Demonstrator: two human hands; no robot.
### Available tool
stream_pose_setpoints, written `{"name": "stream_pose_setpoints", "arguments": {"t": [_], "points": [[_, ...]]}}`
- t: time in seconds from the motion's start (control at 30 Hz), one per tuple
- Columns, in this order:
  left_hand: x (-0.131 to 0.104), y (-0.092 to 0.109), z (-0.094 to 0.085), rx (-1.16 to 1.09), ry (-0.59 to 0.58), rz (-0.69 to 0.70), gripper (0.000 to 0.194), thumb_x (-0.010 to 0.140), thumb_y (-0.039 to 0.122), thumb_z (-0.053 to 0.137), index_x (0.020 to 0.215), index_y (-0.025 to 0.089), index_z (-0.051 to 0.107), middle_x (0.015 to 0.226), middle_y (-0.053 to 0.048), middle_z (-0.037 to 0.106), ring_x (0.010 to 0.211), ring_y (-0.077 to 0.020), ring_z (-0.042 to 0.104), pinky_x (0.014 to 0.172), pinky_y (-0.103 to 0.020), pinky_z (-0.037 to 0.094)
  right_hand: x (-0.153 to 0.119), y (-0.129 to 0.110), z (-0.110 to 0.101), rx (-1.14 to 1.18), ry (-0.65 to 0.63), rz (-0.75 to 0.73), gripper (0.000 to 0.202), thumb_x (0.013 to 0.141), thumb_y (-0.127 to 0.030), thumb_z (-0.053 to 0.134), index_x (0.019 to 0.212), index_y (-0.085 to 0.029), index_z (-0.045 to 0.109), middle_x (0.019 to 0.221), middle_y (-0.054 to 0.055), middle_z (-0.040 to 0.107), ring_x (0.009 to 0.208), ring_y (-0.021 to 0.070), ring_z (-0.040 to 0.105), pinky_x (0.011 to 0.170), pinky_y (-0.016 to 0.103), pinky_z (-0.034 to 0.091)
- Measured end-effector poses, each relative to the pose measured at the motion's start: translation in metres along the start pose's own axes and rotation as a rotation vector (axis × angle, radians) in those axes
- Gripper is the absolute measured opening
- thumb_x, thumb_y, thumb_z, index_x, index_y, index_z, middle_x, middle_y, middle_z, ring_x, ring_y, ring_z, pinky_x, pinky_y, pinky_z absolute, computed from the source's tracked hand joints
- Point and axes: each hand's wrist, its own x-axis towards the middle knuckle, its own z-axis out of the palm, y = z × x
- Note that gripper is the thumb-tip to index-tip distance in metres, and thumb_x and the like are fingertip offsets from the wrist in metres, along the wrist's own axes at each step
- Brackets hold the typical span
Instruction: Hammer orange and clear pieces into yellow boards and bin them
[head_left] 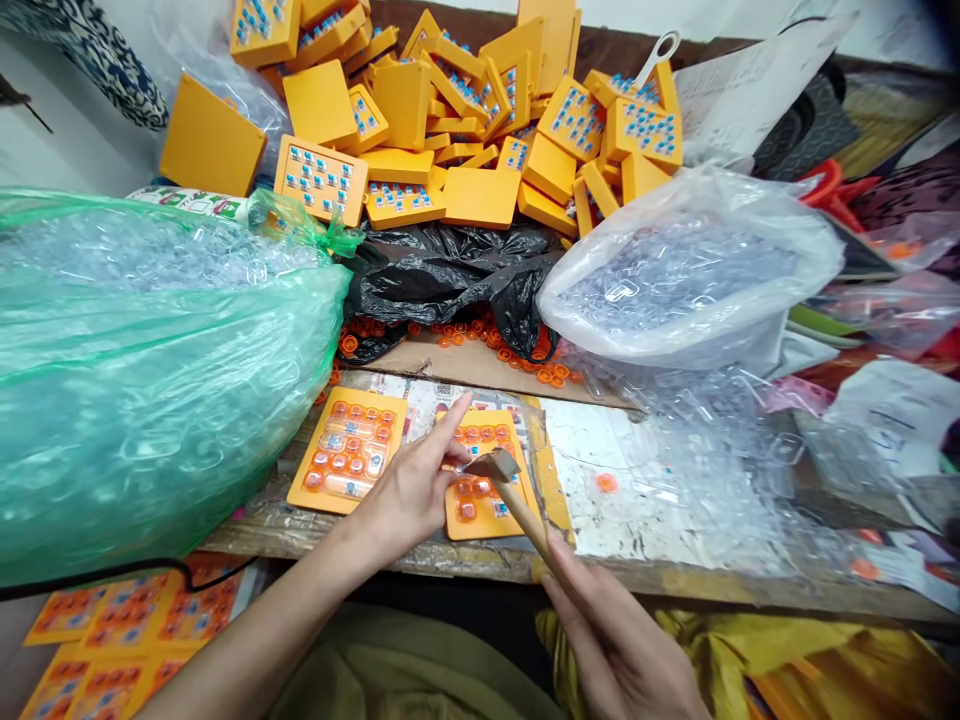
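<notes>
My right hand (607,625) grips the wooden handle of a hammer (525,515). The hammer's metal head is over an orange-yellow panel (493,527) set with clear orange caps and some clear pieces. Beside the hammer head, my left hand (416,485) reaches over that panel's left edge. Its index finger points forward and its other fingers are partly hidden; I see nothing held in it. To the left lies a similar panel (307,492), filled with orange caps and longer clear covers. Whether the hammer touches a cap I cannot tell.
A green bag (165,400) of clear pieces bulges on the left. At right stands a white bag (675,335) of clear parts, with loose clear pieces (697,480) below. Yellow boxes (480,197) are heaped behind black plastic (435,275). Finished-looking panels (124,610) lie lower left.
</notes>
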Motion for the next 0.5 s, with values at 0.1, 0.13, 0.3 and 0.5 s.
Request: {"name": "stream_pose_setpoints", "arguments": {"t": [0.1,0.13,0.3,0.5], "points": [[-0.007,0.006,0.002,-0.044,0.065,-0.04,0.069,0.082,0.01,0.048,0.148,0.022,0.031,0.111,-0.009,0.068,0.105,-0.0216,0.063,0.099,-0.039,0.046,0.009,0.012,-0.004,0.008,0.141,0.185,0.04,0.088,-0.031,0.059,0.127,-0.024,0.061,0.122,0.004,0.068,0.105,0.0219,0.068,0.089,0.026,0.055],[-0.009,0.009,0.004,-0.082,0.12,-0.065,0.066,0.083,0.011,0.049,0.146,0.022,0.035,0.121,-0.01,0.064,0.114,-0.0227,0.059,0.104,-0.04,0.043,0.016,0.017,-0.006,-0.001,0.174,0.256,0.042,0.088,-0.037,0.058,0.126,-0.021,0.062,0.124,0.007,0.067,0.109,0.0245,0.066,0.093,0.031,0.054],[-0.013,0.026,0.02,-0.495,0.414,-0.393,0.064,0.082,0.013,0.057,0.143,0.017,0.037,0.151,-0.013,0.038,0.138,-0.0257,0.037,0.114,-0.042,0.032,0.056,0.033,-0.007,-0.168,0.035,0.456,0.055,0.09,-0.045,0.043,0.134,-0.013,0.055,0.13,0.015,0.062,0.122,0.0335,0.056,0.096,0.049,0.049],[0.001,0.044,0.023,-0.888,0.55,-0.69,0.064,0.079,0.011,0.069,0.137,0.011,0.041,0.143,-0.019,0.047,0.124,-0.0225,0.053,0.108,-0.035,0.041,0.071,0.017,0.008,-0.47,-0.128,0.315,0.047,0.093,-0.028,0.032,0.13,-0.011,0.057,0.104,0.018,0.062,0.092,0.0327,0.064,0.073,0.047,0.054]]}}
